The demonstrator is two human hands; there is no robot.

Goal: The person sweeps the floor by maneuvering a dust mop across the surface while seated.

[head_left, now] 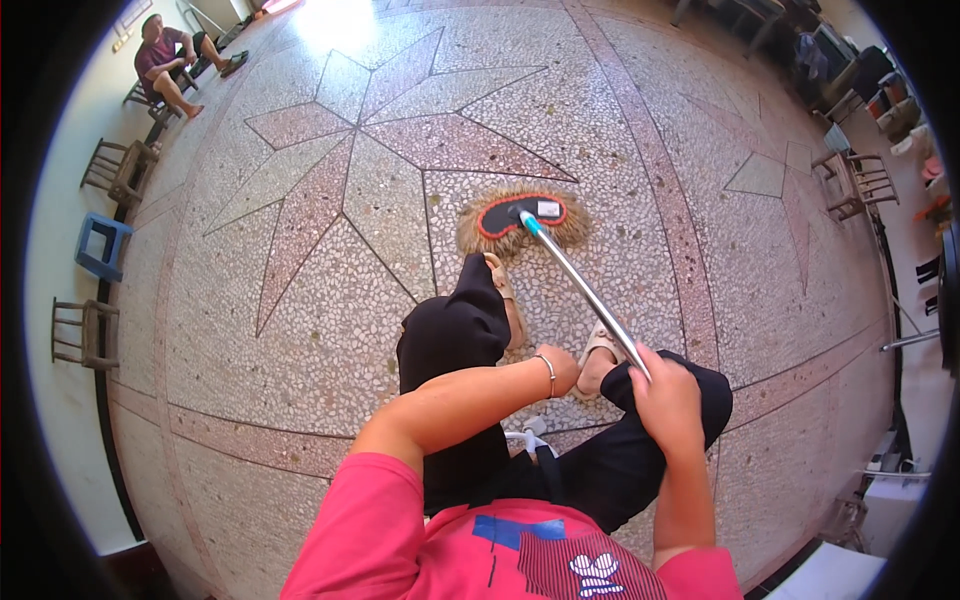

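Note:
A dust mop with a shaggy tan fringe (469,229) lies with its head on the speckled terrazzo floor (345,315) in front of my feet. Its black top plate has red trim and a white sticker. From the head, a shiny metal handle (581,285) with a teal collar slants back toward me. My right hand (666,394) grips this handle near my right knee. Between my knees, my left hand (559,369) is curled into a fist, with a bracelet at the wrist. Its fingertips are hidden, and nothing shows in it.
A person (161,56) sits on a chair at the upper left. Along the left wall stand wooden chairs (86,334) and a blue plastic stool (103,246). Another wooden chair (859,182) is by the right wall. My feet in beige sandals (501,281) flank the handle.

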